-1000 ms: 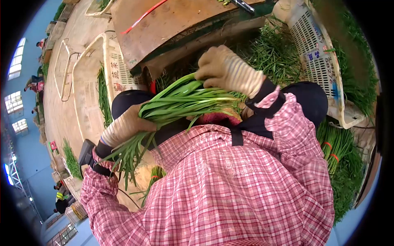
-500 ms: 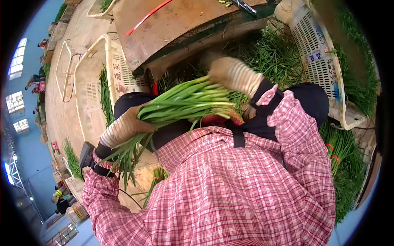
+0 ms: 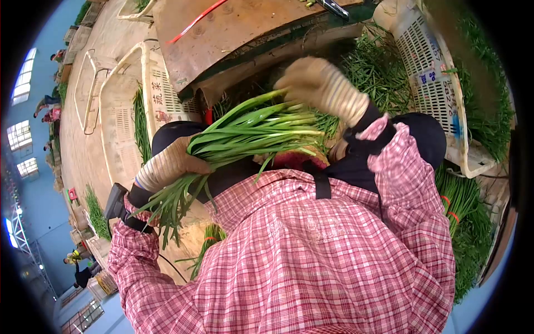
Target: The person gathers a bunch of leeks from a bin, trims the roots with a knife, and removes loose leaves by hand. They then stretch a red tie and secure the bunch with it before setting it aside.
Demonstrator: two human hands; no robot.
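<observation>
A bunch of garlic chives [image 3: 256,131] lies across my lap, its pale stem ends to the right and its leaf tips drooping at the left. My gloved left hand [image 3: 175,164] is wrapped round the leafy part. At the upper stem ends, my gloved right hand [image 3: 320,89] is closed with curled fingers, slightly blurred. The topmost chive stalk, lifted a little from the others, runs to those fingers, which partly hide its end.
A brown board [image 3: 206,50] with a red strip [image 3: 197,21] and a dark-handled tool [image 3: 334,8] stands ahead. White crates [image 3: 436,94] flank me, and loose greens [image 3: 378,72] lie beneath the board. Tied bundles [image 3: 459,203] are at the right. People appear far left.
My right hand has moved slightly up and away from the bunch, and the top stalk now stands further apart from the rest. My left hand keeps its hold.
</observation>
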